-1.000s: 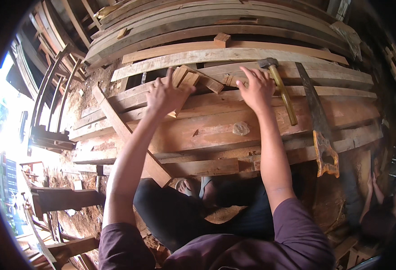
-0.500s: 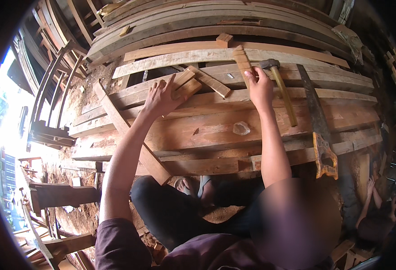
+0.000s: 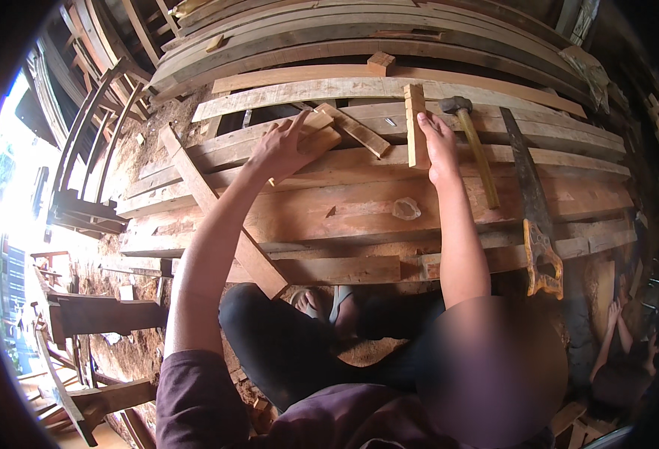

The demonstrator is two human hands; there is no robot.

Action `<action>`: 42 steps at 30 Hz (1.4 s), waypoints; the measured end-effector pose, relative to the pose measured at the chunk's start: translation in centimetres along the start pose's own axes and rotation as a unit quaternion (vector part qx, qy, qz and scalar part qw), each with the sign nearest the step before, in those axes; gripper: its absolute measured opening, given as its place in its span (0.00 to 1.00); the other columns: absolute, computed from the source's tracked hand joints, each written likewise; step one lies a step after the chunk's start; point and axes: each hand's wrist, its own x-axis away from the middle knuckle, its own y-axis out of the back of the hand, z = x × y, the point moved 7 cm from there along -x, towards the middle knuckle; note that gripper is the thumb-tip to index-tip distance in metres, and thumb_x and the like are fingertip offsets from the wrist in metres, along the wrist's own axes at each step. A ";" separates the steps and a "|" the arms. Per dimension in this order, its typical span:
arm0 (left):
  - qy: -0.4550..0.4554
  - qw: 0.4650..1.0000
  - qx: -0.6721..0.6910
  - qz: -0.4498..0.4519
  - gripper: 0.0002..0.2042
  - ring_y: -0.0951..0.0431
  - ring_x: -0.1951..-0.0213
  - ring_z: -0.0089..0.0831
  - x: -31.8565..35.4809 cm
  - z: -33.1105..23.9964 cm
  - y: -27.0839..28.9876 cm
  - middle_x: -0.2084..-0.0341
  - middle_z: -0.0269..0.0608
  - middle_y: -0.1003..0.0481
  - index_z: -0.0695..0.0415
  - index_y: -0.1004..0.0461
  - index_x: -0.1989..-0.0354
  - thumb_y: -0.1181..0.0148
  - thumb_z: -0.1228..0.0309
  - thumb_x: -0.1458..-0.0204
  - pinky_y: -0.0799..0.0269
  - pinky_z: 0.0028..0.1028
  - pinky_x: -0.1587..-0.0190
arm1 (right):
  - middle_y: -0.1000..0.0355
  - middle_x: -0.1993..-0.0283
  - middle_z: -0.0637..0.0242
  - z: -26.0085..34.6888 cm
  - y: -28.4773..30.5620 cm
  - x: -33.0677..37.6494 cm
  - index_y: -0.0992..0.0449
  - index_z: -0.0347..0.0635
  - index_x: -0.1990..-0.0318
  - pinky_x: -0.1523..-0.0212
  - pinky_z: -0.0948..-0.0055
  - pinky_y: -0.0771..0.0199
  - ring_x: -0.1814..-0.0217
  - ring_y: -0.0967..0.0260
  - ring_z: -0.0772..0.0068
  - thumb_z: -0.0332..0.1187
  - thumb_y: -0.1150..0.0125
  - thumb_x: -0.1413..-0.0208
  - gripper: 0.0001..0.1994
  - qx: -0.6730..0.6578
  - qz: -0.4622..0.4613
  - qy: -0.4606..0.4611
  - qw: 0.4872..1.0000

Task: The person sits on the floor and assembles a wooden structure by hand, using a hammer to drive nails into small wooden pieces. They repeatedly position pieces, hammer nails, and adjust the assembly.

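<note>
In my right hand (image 3: 440, 147) is a short wooden piece (image 3: 416, 142) with a notched edge. It stands nearly upright in the view, its pale face showing and my thumb along its side. My left hand (image 3: 281, 150) is closed over the near end of a wooden block (image 3: 320, 139), fingers bent and thumb mostly hidden. A thin yellowish tip (image 3: 272, 182) shows below that palm; I cannot tell what it is. Right beside the block, a flat wooden strip (image 3: 356, 130) lies slanted. A hammer (image 3: 473, 142) rests just right of my right hand.
A handsaw (image 3: 532, 179) with an orange handle lies on the right of the stacked beams (image 3: 329, 209). One loose board (image 3: 221, 213) slants across them on the left. A small wooden cube (image 3: 380, 63) sits at the back. Another person's arms (image 3: 615, 329) show at the lower right.
My right hand has turned the notched piece from leaning left to upright, showing its pale face. My left hand has slid right and its stretched fingers have bent over the block.
</note>
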 end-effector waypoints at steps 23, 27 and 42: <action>-0.053 0.994 -0.088 -0.025 0.47 0.29 0.27 0.47 3.4 -0.2 -0.1 0.29 0.47 0.27 0.55 0.28 0.25 0.27 0.36 0.48 0.37 0.50 0.26 | 0.20 0.35 0.57 3.4 -6.3 5.8 0.46 0.40 0.15 0.40 0.67 0.17 0.42 0.17 0.64 0.32 0.40 0.26 0.36 -0.191 0.294 -0.089 0.932; -0.030 0.995 -0.093 0.010 0.49 0.30 0.27 0.39 3.0 -0.2 -0.1 0.28 0.41 0.28 0.56 0.27 0.25 0.31 0.33 0.49 0.35 0.45 0.27 | 0.19 0.37 0.60 3.4 -7.7 6.8 0.44 0.42 0.16 0.40 0.69 0.17 0.42 0.17 0.66 0.27 0.31 0.31 0.39 -0.177 0.292 -0.084 0.936; -0.085 0.992 -0.091 -0.019 0.52 0.33 0.24 0.41 2.9 0.1 1.6 0.27 0.40 0.27 0.54 0.24 0.28 0.29 0.25 0.54 0.37 0.50 0.23 | 0.26 0.30 0.41 3.1 -17.8 3.6 0.39 0.37 0.18 0.33 0.63 0.23 0.33 0.23 0.59 0.26 0.26 0.37 0.41 0.114 0.233 -0.017 0.966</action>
